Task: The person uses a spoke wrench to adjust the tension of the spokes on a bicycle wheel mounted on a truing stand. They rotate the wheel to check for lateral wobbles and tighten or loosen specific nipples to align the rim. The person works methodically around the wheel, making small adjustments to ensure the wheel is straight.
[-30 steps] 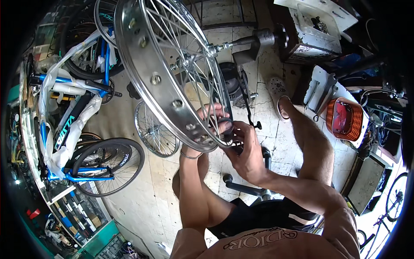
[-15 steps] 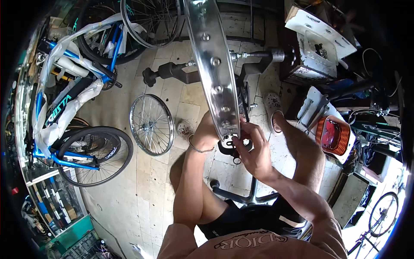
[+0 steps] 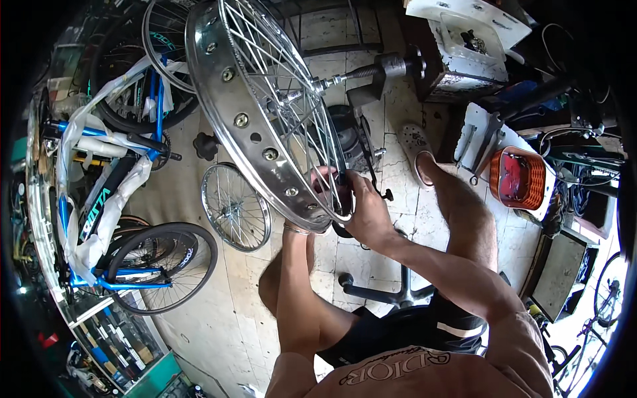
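Note:
A bare bicycle wheel with a wide, shiny metal rim (image 3: 241, 121) and many spokes stands tilted in front of me, mounted on a truing stand (image 3: 363, 79). My right hand (image 3: 369, 211) is at the rim's near right edge, its fingers pinched together by the spokes. A small dark thing shows at those fingertips, too small to name. My left hand (image 3: 323, 180) reaches behind the rim and shows partly through the spokes, fingers curled. What it grips there is hidden by the rim and spokes.
A smaller spoked wheel (image 3: 235, 207) lies on the tiled floor to the left. Beyond it leans a blue bicycle frame (image 3: 156, 109) in wrapping, with tyred wheels nearby. At right, an orange basket (image 3: 519, 178) and wrenches (image 3: 479, 151) rest on a white surface.
The view has shifted, and the wheel now shows its spokes and side instead of the rim edge-on. My right hand has moved to the spokes; the left has gone behind the rim.

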A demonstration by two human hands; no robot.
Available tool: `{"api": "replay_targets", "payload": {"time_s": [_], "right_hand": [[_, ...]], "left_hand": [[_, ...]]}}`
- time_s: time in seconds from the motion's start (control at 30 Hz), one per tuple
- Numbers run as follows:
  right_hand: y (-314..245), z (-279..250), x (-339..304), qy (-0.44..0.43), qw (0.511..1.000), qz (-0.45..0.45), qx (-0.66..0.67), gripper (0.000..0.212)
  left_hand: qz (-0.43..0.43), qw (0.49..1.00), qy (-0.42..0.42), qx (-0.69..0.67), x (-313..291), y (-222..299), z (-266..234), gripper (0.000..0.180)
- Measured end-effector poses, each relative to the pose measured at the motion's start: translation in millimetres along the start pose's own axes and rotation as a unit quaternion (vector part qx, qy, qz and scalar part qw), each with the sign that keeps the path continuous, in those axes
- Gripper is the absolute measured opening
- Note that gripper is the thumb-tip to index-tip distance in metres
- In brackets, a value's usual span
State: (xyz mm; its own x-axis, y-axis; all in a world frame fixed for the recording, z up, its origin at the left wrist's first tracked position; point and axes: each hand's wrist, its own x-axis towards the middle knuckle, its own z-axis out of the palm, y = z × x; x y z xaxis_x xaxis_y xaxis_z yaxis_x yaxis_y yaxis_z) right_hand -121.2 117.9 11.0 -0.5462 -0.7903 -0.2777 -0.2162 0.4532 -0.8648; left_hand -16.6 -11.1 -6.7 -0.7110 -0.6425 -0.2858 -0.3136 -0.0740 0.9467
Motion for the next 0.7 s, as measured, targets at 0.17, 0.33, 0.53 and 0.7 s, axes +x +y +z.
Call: {"api": "replay_targets", "payload": {"time_s": [0.17, 0.33, 0.53, 0.7], "right_hand": [[9, 9, -1, 0.032, 0.997, -0.068, 0.0, 0.081], [-5, 8, -12, 0.043, 0.99, -0.027, 0.129, 0.07], [-6, 12, -18, 0.037, 0.995, -0.031, 0.083, 0.078], [-7, 18, -13, 0.059, 0.998, -0.031, -0.019, 0.071]], "left_hand": [[-0.046, 0.989, -0.062, -0.123, 2, -13, -16, 0.036], [0.012, 0.992, 0.064, 0.109, 5, -3, 6, 0.033], [-0.044, 0.995, -0.07, 0.064, 7, 8, -8, 0.056], [-0.072, 0.985, -0.15, -0.033, -2, 24, -5, 0.053]]}}
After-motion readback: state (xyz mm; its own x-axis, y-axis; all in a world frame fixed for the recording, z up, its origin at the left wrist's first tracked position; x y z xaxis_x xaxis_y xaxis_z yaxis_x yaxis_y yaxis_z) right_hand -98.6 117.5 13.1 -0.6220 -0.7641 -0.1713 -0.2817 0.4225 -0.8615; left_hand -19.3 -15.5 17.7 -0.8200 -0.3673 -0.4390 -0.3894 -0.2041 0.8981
